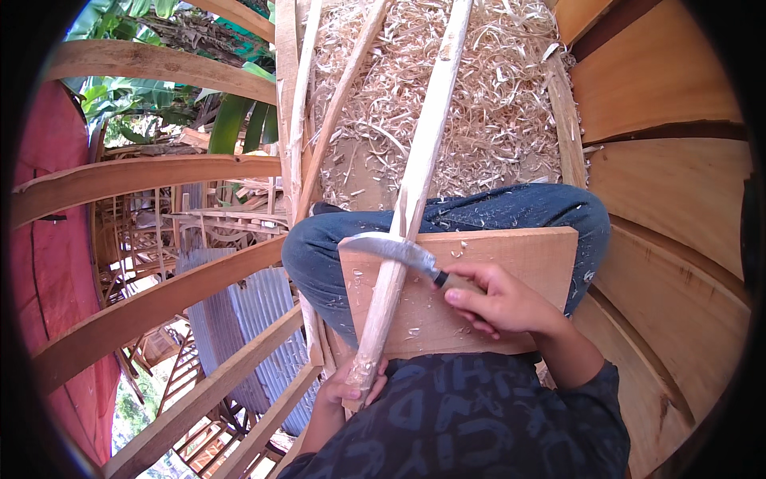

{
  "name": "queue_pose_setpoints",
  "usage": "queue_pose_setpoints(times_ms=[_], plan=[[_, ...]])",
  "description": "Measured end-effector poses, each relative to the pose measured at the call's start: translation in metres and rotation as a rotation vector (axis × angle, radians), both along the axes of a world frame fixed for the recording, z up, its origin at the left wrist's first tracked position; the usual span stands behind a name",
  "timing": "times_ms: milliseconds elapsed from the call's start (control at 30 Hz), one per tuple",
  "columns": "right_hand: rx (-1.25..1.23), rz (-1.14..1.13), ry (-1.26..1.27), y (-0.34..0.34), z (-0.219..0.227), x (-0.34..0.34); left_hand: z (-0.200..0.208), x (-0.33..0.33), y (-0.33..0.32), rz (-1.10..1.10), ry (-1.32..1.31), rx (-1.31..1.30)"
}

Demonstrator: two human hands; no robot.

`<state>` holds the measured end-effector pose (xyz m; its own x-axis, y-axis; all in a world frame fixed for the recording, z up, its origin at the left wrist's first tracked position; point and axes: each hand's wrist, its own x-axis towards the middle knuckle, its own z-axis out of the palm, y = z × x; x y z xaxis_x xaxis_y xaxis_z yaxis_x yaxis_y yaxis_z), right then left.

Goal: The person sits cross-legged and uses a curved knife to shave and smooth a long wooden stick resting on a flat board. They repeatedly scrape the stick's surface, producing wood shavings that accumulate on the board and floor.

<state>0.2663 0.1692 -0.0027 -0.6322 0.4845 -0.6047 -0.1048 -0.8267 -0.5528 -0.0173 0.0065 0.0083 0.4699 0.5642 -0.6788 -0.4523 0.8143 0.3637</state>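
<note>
1. Pale wooden pole (423,144), longest piece, slants from near left to far right.
2. Flat wooden board (487,311) lies on the lap under the pole's near part.
3. Curved-blade knife (392,247) crosses the pole's axis, tip left; edge contact unclear.
4. Right hand (501,302), nearer that crossing, grips the knife handle, right of the pole.
5. Left hand (341,389) clasps the pole's near end.

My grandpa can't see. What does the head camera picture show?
The right hand holds a curved knife across a long wooden pole, its near end in the left hand. A board lies across denim-clad legs; curly wood shavings lie beyond.
</note>
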Motion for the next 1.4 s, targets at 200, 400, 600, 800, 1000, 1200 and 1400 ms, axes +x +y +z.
queue_pose_setpoints(times_ms=[200,400,600,800,1000,1200,1400], plan=[[0.009,-0.006,0.014,-0.006,0.004,-0.011,0.000,0.000,-0.001,0.007,0.010,-0.006],[-0.029,-0.177,-0.014,0.010,-0.006,0.007,-0.005,-0.007,-0.014,0.028,-0.061,-0.068],[0.022,-0.025,0.016,0.014,0.000,0.004,-0.004,-0.003,-0.002,-0.022,-0.016,-0.008],[-0.040,-0.167,-0.040,0.011,0.007,0.007,-0.004,-0.006,-0.004,-0.026,-0.038,-0.018],[0.063,-0.171,-0.045,0.007,0.009,0.008,-0.001,-0.002,0.000,-0.012,-0.019,-0.020],[0.161,-0.203,-0.237,-0.005,0.002,0.007,-0.003,-0.004,0.001,-0.064,-0.021,0.017],[0.460,-0.103,-0.447,-0.017,0.009,-0.002,-0.004,0.005,-0.003,0.099,-0.137,-0.036]])
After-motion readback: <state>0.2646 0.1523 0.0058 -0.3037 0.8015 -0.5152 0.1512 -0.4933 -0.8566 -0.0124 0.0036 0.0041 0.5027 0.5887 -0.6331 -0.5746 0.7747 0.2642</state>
